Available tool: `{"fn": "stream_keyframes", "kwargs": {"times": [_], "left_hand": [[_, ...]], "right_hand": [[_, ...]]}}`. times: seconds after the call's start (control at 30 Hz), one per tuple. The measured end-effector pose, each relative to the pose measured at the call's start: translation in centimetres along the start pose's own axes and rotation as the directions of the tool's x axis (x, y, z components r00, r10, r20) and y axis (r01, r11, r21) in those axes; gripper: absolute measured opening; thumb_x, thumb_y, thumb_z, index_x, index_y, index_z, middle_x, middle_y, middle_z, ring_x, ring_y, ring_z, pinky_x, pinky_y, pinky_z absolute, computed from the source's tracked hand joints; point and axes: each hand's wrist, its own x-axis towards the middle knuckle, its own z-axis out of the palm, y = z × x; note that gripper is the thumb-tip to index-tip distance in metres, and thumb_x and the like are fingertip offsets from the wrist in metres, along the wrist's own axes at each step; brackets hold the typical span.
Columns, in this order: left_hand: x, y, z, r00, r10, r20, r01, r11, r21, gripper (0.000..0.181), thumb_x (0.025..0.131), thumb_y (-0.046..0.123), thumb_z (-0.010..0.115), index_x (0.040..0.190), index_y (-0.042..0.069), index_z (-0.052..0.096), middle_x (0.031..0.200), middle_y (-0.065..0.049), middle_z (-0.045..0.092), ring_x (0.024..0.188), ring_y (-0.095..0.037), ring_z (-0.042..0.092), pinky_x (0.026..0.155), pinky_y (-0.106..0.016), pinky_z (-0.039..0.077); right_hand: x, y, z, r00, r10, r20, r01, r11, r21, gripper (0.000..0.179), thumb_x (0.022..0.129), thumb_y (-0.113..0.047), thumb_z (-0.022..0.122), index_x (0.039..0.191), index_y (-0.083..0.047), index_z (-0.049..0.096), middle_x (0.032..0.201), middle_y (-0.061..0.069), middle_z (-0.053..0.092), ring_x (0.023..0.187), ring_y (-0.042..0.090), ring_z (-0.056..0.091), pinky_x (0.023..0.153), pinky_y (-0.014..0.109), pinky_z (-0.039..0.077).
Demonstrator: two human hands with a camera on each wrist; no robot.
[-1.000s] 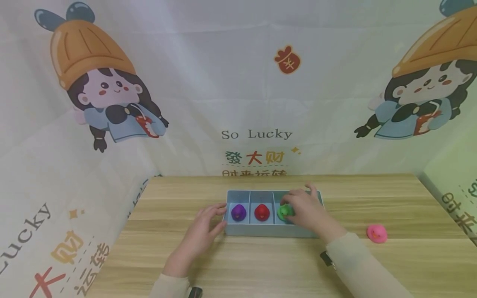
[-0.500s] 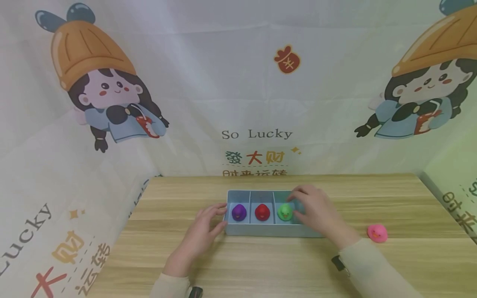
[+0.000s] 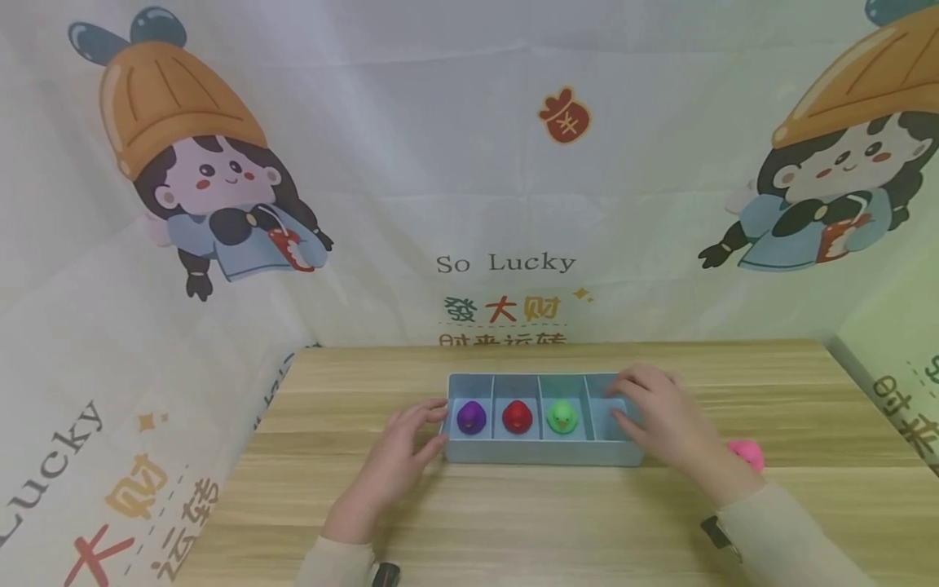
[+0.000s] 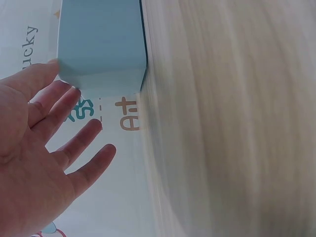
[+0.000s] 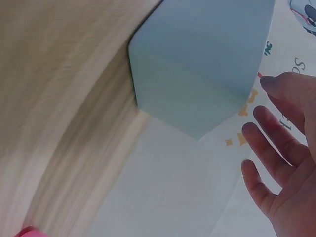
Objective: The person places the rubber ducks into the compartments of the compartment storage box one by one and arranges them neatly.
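Observation:
A light blue box (image 3: pixel 543 453) with several compartments in a row stands on the table. From left to right it holds a purple toy duck (image 3: pixel 471 417), a red toy duck (image 3: pixel 517 417) and a green toy duck (image 3: pixel 562 417); the rightmost compartment is bare. My left hand (image 3: pixel 403 444) touches the box's left end with its fingertips, fingers loosely extended. Over the right end hovers my right hand (image 3: pixel 663 420), fingers spread and holding nothing. A pink toy duck (image 3: pixel 748 453) lies on the table to the right, partly hidden behind my right wrist.
The wooden table (image 3: pixel 513 522) runs back to a printed cloth (image 3: pixel 513 163) hung behind it, with more cloth at both sides. In the right wrist view, a bit of the pink duck (image 5: pixel 31 232) shows at the lower left.
My right hand has left the green duck and moved right, past the last compartment, now partly covering the pink duck. The left hand stays at the box's left end.

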Motion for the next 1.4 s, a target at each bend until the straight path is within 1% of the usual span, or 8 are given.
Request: {"fn": "stream_keyframes", "kwargs": {"times": [0.07, 0.2, 0.47, 0.73, 0.97, 1.13, 1.23, 1.4], "left_hand": [[0.0, 0.0, 0.1, 1.0, 0.005, -0.001, -0.005, 1.0, 0.003, 0.041, 0.098, 0.017, 0.07, 0.137, 0.005, 0.063, 0.155, -0.005, 0.054, 0.145, -0.032, 0.044, 0.123, -0.058, 0.035], [0.0, -0.1, 0.2, 1.0, 0.004, 0.002, -0.004, 1.0, -0.003, 0.041, 0.098, 0.017, 0.07, 0.136, 0.005, 0.063, 0.155, -0.004, 0.054, 0.145, -0.032, 0.044, 0.123, -0.059, 0.035], [0.0, -0.2, 0.4, 1.0, 0.012, -0.003, -0.012, 1.0, -0.002, 0.041, 0.098, 0.018, 0.07, 0.136, 0.005, 0.063, 0.155, -0.003, 0.054, 0.145, -0.032, 0.044, 0.122, -0.06, 0.035], [0.0, -0.2, 0.4, 0.999, 0.047, -0.018, -0.047, 0.999, -0.002, 0.039, 0.097, 0.016, 0.07, 0.134, 0.004, 0.064, 0.153, -0.006, 0.055, 0.143, -0.034, 0.046, 0.121, -0.06, 0.037], [0.0, -0.1, 0.3, 1.0, 0.015, 0.002, -0.015, 0.999, -0.028, 0.04, 0.099, 0.017, 0.069, 0.136, 0.004, 0.063, 0.155, -0.004, 0.054, 0.145, -0.032, 0.043, 0.123, -0.059, 0.034], [0.1, -0.1, 0.2, 1.0, 0.024, -0.002, -0.024, 0.999, -0.024, 0.039, 0.098, 0.016, 0.069, 0.135, 0.004, 0.063, 0.155, -0.005, 0.054, 0.145, -0.033, 0.043, 0.123, -0.059, 0.035], [0.1, -0.2, 0.2, 0.999, 0.039, -0.009, -0.039, 0.999, -0.012, 0.039, 0.098, 0.015, 0.07, 0.134, 0.003, 0.064, 0.154, -0.006, 0.055, 0.145, -0.034, 0.044, 0.122, -0.06, 0.036], [0.2, -0.3, 0.2, 0.999, 0.031, -0.01, -0.031, 0.999, -0.01, 0.039, 0.097, 0.015, 0.07, 0.134, 0.003, 0.064, 0.154, -0.004, 0.054, 0.145, -0.034, 0.044, 0.123, -0.059, 0.035]], "right_hand": [[-0.4, 0.1, -0.2, 1.0, -0.021, -0.02, 0.02, 1.0, -0.022, 0.024, 0.079, -0.011, 0.087, 0.099, -0.011, 0.073, 0.106, 0.005, 0.071, 0.105, 0.029, 0.067, 0.092, 0.056, 0.055], [-1.1, 0.5, -0.5, 0.997, -0.047, -0.065, 0.046, 0.999, -0.015, 0.025, 0.078, -0.009, 0.086, 0.099, -0.008, 0.073, 0.106, 0.007, 0.072, 0.102, 0.03, 0.068, 0.09, 0.053, 0.059], [-2.4, 1.3, -1.6, 0.993, 0.014, -0.114, -0.015, 1.0, -0.013, 0.029, 0.075, -0.004, 0.085, 0.101, -0.007, 0.074, 0.107, 0.012, 0.071, 0.1, 0.035, 0.068, 0.087, 0.059, 0.056], [-3.6, 1.7, -2.6, 0.993, 0.094, -0.068, -0.098, 0.994, -0.056, 0.026, 0.077, -0.006, 0.085, 0.101, -0.006, 0.074, 0.109, 0.012, 0.07, 0.104, 0.035, 0.065, 0.088, 0.056, 0.057], [-4.6, 2.1, -2.8, 0.99, 0.127, -0.058, -0.131, 0.99, -0.059, 0.027, 0.078, -0.009, 0.085, 0.103, -0.007, 0.074, 0.11, 0.012, 0.069, 0.103, 0.035, 0.065, 0.087, 0.055, 0.058], [-5.1, 2.4, -3.2, 0.987, 0.157, -0.037, -0.159, 0.985, -0.064, 0.027, 0.079, -0.01, 0.085, 0.104, -0.008, 0.074, 0.11, 0.012, 0.069, 0.103, 0.037, 0.066, 0.086, 0.057, 0.059], [-5.5, 2.7, -3.4, 0.985, 0.166, -0.042, -0.168, 0.984, -0.063, 0.028, 0.078, -0.009, 0.085, 0.104, -0.008, 0.073, 0.11, 0.012, 0.07, 0.102, 0.037, 0.067, 0.085, 0.058, 0.059], [-6.3, 3.1, -3.6, 0.984, 0.16, -0.079, -0.165, 0.984, -0.063, 0.031, 0.075, -0.009, 0.086, 0.104, -0.008, 0.074, 0.107, 0.012, 0.071, 0.099, 0.037, 0.068, 0.083, 0.057, 0.058]]}}
